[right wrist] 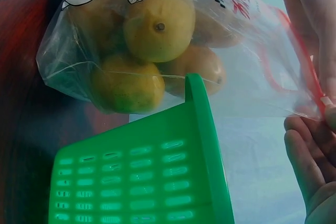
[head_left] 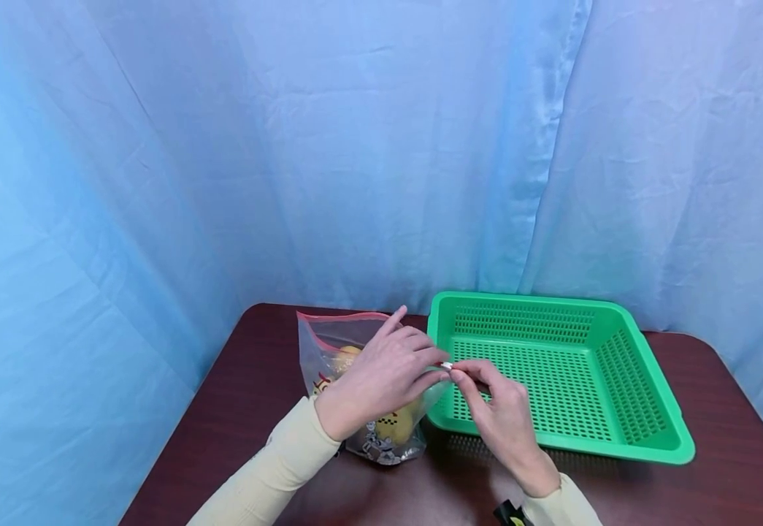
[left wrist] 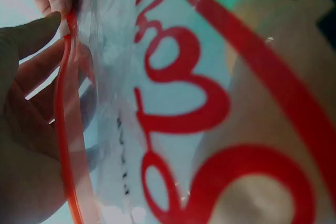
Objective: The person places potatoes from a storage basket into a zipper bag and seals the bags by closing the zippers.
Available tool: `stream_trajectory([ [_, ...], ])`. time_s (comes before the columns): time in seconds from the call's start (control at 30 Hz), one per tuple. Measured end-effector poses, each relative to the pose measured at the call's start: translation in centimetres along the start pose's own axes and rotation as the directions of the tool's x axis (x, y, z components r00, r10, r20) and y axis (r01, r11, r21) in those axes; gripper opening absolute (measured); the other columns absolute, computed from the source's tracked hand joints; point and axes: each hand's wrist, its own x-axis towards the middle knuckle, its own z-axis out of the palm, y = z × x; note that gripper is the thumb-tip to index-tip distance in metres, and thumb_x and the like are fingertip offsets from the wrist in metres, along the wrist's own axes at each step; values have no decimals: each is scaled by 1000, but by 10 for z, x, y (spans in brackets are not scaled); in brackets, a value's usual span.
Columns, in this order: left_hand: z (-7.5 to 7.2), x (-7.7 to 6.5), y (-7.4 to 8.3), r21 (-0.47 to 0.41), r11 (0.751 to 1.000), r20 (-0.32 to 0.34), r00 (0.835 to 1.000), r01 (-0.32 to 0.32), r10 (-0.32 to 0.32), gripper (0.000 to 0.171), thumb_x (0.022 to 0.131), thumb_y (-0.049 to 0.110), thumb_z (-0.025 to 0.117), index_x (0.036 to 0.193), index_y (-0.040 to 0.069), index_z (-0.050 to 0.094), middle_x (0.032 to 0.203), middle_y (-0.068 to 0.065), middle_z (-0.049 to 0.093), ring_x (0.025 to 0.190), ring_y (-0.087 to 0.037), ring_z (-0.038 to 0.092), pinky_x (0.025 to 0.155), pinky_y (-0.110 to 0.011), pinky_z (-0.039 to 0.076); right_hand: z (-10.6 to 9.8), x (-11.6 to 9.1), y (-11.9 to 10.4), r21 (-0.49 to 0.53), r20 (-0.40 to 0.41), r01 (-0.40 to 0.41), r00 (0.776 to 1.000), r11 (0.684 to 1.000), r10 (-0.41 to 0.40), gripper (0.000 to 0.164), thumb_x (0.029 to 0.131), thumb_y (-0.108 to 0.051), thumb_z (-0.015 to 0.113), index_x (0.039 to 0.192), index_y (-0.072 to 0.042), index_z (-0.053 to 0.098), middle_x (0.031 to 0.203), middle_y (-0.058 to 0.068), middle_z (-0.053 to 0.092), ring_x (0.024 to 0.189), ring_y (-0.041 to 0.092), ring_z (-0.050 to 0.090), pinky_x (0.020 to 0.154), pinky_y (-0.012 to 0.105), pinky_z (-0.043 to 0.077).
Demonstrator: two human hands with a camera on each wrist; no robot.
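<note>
A clear slider zip bag (head_left: 388, 438) with a red zip edge and printed red lettering stands on the table. Several round yellow fruits (right wrist: 160, 24) are inside it. At the bag's upper right corner, my right hand (head_left: 502, 413) pinches the small white slider (head_left: 447, 365) between thumb and fingertips. My left hand (head_left: 384, 372) reaches over the bag and pinches its zip edge (left wrist: 65, 108) close to the slider. In the left wrist view, the left thumb lies on one side of the zip and the other fingers lie behind it.
A green perforated plastic basket (head_left: 644, 380) stands right of the bag, its near left corner close to the bag's side. The dark reddish table (head_left: 223, 416) has rounded far corners. Light blue curtains (head_left: 355, 161) hang behind and to the left.
</note>
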Motion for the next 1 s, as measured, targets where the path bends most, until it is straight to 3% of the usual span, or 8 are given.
stream_trajectory([
  [0.27, 2, -1, -2, 0, 1000, -22, 999, -26, 26, 12, 101, 31, 70, 103, 23, 79, 97, 11, 75, 97, -10, 68, 116, -42, 41, 0, 1, 2, 23, 20, 22, 1000, 999, -22, 18, 88, 4, 78, 101, -8, 74, 93, 2, 76, 77, 13, 73, 72, 16, 57],
  [0.43, 2, 1, -1, 41, 999, -27, 999, -35, 36, 9, 100, 30, 71, 100, 24, 78, 94, 12, 74, 95, -10, 67, 117, -45, 38, 1, 1, 2, 22, 17, 17, 1000, 1000, -17, 21, 86, 6, 78, 100, -10, 75, 92, 1, 76, 78, 11, 73, 72, 15, 56],
  [0.6, 2, 1, -2, 65, 997, -35, 999, -29, 32, 10, 101, 31, 70, 100, 25, 78, 95, 13, 74, 100, -11, 66, 120, -48, 34, 3, 3, 2, 27, -22, 71, 997, 997, -71, 4, 97, -10, 73, 100, -9, 76, 93, 0, 77, 78, 13, 74, 72, 17, 57],
  [0.73, 1, 0, -3, 50, 998, -41, 999, -32, 34, 9, 100, 30, 70, 98, 24, 77, 94, 13, 74, 103, -12, 65, 120, -50, 33, 5, 4, 1, 45, -42, 101, 994, 994, -100, 12, 101, -19, 70, 99, -8, 76, 92, 0, 77, 77, 14, 73, 71, 18, 58],
  [1.0, 1, -2, -3, 16, 1000, -65, 998, -25, 26, 5, 95, 26, 72, 93, 24, 75, 90, 13, 73, 101, -13, 64, 119, -51, 34, 5, 3, -1, 49, -35, 104, 994, 993, -102, 13, 102, -19, 69, 98, -9, 76, 92, 0, 76, 77, 13, 73, 72, 18, 57],
])
